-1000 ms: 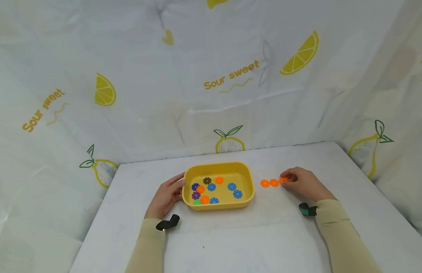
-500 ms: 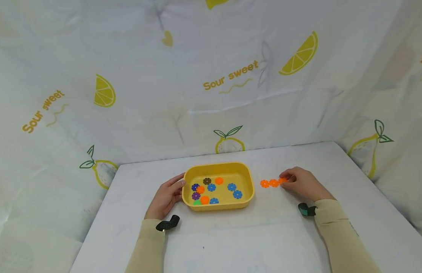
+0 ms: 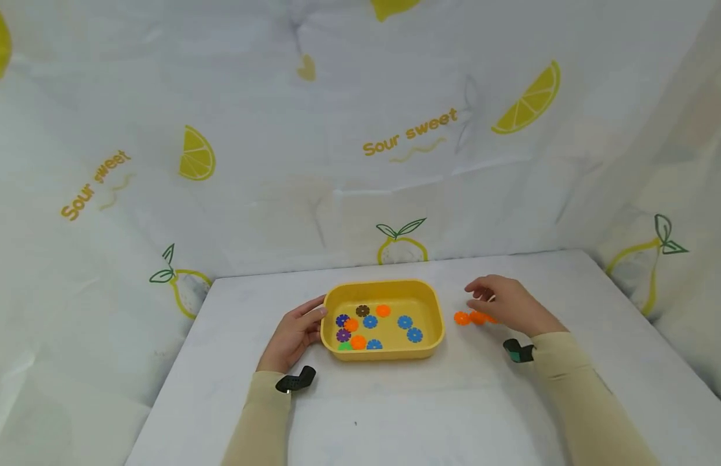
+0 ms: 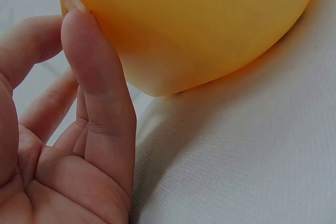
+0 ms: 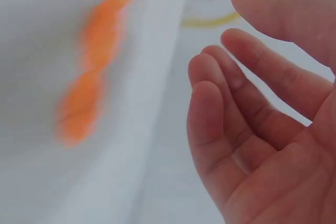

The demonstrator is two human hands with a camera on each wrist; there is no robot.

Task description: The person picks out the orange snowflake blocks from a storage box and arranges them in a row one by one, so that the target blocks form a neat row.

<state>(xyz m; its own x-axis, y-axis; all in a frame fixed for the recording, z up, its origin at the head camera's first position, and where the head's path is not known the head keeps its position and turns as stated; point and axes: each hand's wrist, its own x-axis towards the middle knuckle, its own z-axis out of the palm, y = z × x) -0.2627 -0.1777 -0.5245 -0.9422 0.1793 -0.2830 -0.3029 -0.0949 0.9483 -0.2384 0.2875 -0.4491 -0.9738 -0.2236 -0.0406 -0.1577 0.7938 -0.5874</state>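
Lying flat on the white tabletop (image 3: 454, 401) just right of the yellow tray (image 3: 436, 340): a short row of orange flower-shaped discs (image 3: 470, 318), edges touching or overlapping, blurred into an orange streak (image 5: 89, 93) in the right wrist view. Looking thin, stiff and very light, likely hard plastic with notched petals, so probably skidding easily on the cloth-covered surface and calling for a fingertip pinch at the rim, or a nail slipped under an edge, rather than a whole-hand grab. Hovering just above and behind the row, the right hand (image 3: 506, 304), fingers (image 5: 220, 114) loosely spread and relaxed, gripping nothing and not touching the discs as far as can be told. Resting against the tray's left end, the left hand (image 3: 293, 333), fingers (image 4: 100, 98) straight and laid along the smooth rounded wall (image 4: 194, 24), steadying rather than clutching. Sitting inside the tray, more discs of the same kind: blue (image 3: 404, 321), orange (image 3: 383, 310), purple (image 3: 343, 335), a dark brown one (image 3: 363, 310) and a green one (image 3: 345, 347) near the front wall, scattered loosely, some overlapping. Looking light, rigid and slick-sided itself, the tray, likely sliding if nudged. Hanging behind and to both sides, a pale curtain (image 3: 360, 129) printed with lemons and the words "Sour sweet".
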